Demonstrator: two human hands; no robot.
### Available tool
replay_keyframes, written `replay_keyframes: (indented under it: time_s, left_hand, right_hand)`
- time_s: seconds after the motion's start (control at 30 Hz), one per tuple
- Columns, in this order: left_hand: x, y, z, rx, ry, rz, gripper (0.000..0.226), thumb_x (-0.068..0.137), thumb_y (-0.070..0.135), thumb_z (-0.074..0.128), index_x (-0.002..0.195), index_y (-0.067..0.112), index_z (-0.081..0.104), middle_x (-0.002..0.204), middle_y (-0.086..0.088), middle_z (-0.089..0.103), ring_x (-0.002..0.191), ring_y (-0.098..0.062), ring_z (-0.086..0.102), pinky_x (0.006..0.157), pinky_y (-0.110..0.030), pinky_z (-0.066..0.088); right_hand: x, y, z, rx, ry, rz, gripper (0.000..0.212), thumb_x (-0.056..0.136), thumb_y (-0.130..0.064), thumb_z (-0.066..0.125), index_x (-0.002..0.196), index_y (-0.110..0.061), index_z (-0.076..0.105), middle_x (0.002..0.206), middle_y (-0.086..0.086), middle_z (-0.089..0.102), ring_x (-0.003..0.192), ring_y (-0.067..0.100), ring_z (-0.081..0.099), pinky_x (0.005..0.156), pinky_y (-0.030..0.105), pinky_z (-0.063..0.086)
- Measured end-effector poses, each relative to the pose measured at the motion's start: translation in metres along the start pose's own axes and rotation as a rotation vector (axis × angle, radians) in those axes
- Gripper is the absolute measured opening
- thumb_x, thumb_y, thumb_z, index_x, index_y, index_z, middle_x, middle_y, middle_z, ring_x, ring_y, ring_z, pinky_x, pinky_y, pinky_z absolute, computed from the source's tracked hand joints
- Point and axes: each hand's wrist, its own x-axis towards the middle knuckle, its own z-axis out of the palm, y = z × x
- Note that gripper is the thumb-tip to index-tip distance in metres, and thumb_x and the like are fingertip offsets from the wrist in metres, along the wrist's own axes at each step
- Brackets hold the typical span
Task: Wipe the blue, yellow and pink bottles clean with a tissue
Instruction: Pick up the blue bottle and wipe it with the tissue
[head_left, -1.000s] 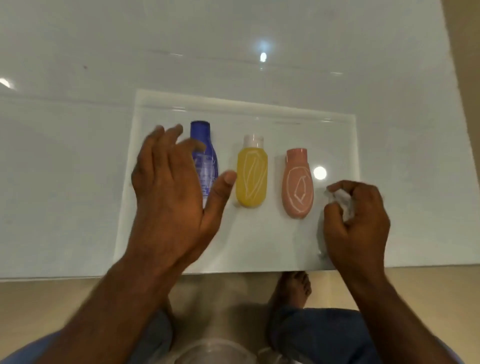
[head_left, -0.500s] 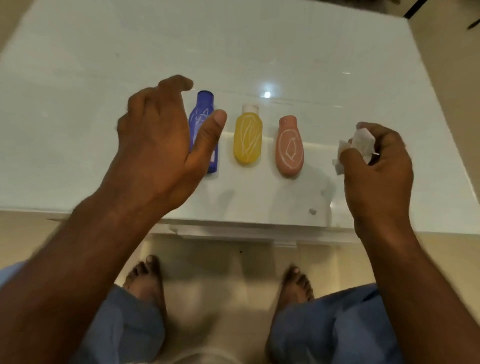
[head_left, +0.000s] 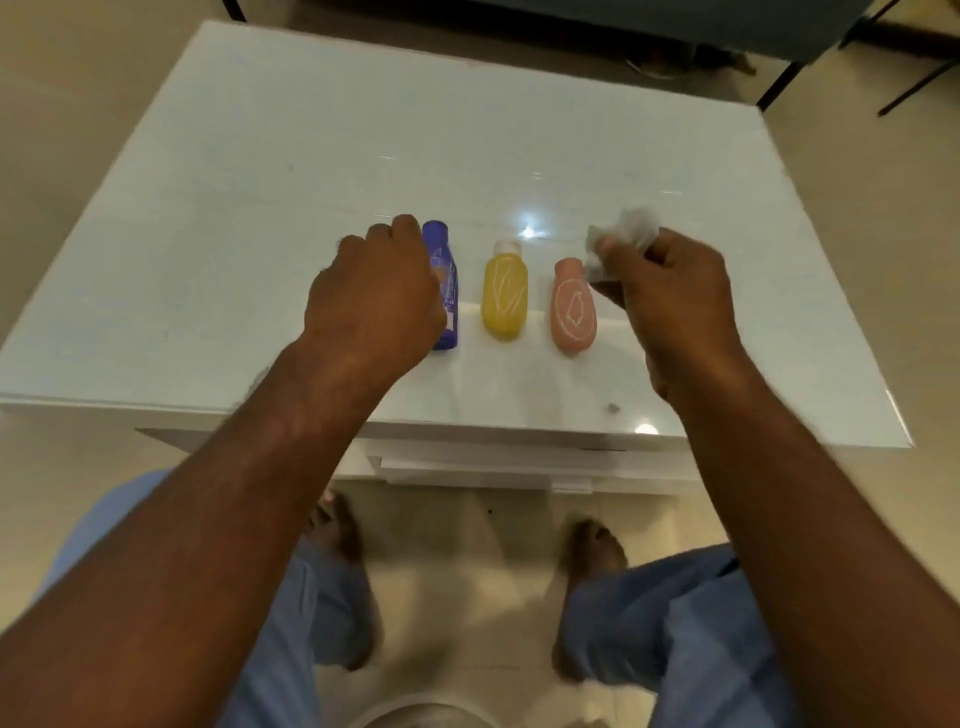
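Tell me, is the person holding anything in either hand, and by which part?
The right hand pinches a crumpled tissue at its lower part. The left hand curls over the blue bottle; an actual grip cannot be told.

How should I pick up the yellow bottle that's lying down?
Probably grip the yellow bottle round its wide middle, coming down from above with fingers on its two long sides. It lies flat on the table, cap pointing away, with open gaps toward the blue bottle and the pink bottle.
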Motion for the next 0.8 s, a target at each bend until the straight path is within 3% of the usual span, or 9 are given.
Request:
replay_keyframes:
  time_s: [0.07,0.13,0.2,0.3,0.47,0.53,0.63,0.8]
  left_hand:
    - [0.006,0.002,0.001,-0.003,-0.003,0.004,0.05,0.105,0.036,0.056,0.145,0.008,0.044,0.136,-0.017,0.061,0.121,-0.039,0.06,0.09,-0.049,0.053]
    - [0.015,0.003,0.002,0.01,-0.017,-0.004,0.048,0.105,0.038,0.053,0.142,0.008,0.045,0.133,-0.017,0.061,0.118,-0.039,0.061,0.087,-0.047,0.052]
    - [0.021,0.001,0.005,0.049,-0.063,-0.028,0.047,0.105,0.039,0.054,0.138,0.007,0.046,0.129,-0.017,0.062,0.114,-0.038,0.062,0.082,-0.044,0.049]
    - [0.023,-0.006,0.007,0.1,-0.062,-0.048,0.047,0.105,0.045,0.052,0.134,0.008,0.047,0.121,-0.017,0.063,0.106,-0.038,0.064,0.083,-0.044,0.054]
    - [0.015,-0.009,0.01,0.112,-0.054,-0.027,0.053,0.105,0.047,0.05,0.143,0.011,0.045,0.128,-0.015,0.064,0.11,-0.035,0.065,0.083,-0.044,0.053]
    - [0.018,-0.01,0.01,0.108,-0.052,-0.023,0.052,0.106,0.046,0.048,0.145,0.012,0.044,0.129,-0.015,0.065,0.11,-0.035,0.065,0.084,-0.044,0.054]
    - [0.026,-0.009,0.011,0.119,-0.057,-0.033,0.05,0.106,0.045,0.045,0.144,0.012,0.045,0.129,-0.014,0.065,0.11,-0.035,0.065,0.086,-0.044,0.053]
    - [0.032,-0.011,0.02,0.125,-0.142,-0.036,0.055,0.105,0.051,0.044,0.146,0.014,0.042,0.133,-0.011,0.063,0.112,-0.03,0.065,0.085,-0.041,0.054]
  right_hand:
    - [0.002,-0.023,0.006,-0.015,-0.033,-0.1,0.009,0.104,-0.014,0.071,0.107,-0.014,0.079,0.099,0.008,0.08,0.083,0.016,0.078,0.08,0.031,0.069]
    - [0.002,-0.029,0.01,0.004,-0.034,-0.18,0.012,0.104,-0.01,0.069,0.112,-0.011,0.079,0.103,0.011,0.08,0.08,0.019,0.076,0.073,0.028,0.067]
    - [0.002,-0.021,0.013,0.015,-0.036,-0.182,0.013,0.102,-0.009,0.072,0.112,-0.01,0.081,0.1,0.007,0.08,0.08,0.016,0.075,0.08,0.033,0.07]
    - [0.006,-0.018,0.019,0.069,-0.119,-0.092,0.015,0.103,-0.008,0.073,0.113,-0.012,0.083,0.11,0.002,0.082,0.1,0.017,0.08,0.096,0.037,0.068]
    - [0.003,-0.023,0.002,0.124,-0.144,-0.059,0.016,0.103,-0.013,0.071,0.112,-0.021,0.082,0.118,0.001,0.082,0.116,0.02,0.078,0.11,0.041,0.061]
    - [0.004,-0.023,-0.006,0.233,-0.114,0.002,0.013,0.103,-0.015,0.07,0.103,-0.02,0.082,0.112,0.002,0.084,0.113,0.019,0.08,0.11,0.04,0.062]
    - [0.01,-0.03,-0.009,0.376,-0.089,0.05,0.024,0.106,-0.02,0.068,0.087,-0.018,0.083,0.104,-0.001,0.086,0.108,0.017,0.082,0.099,0.029,0.065]
    - [0.023,-0.03,0.006,0.31,-0.14,0.034,0.021,0.105,-0.018,0.068,0.09,-0.02,0.083,0.103,-0.004,0.086,0.105,0.017,0.083,0.097,0.029,0.065]
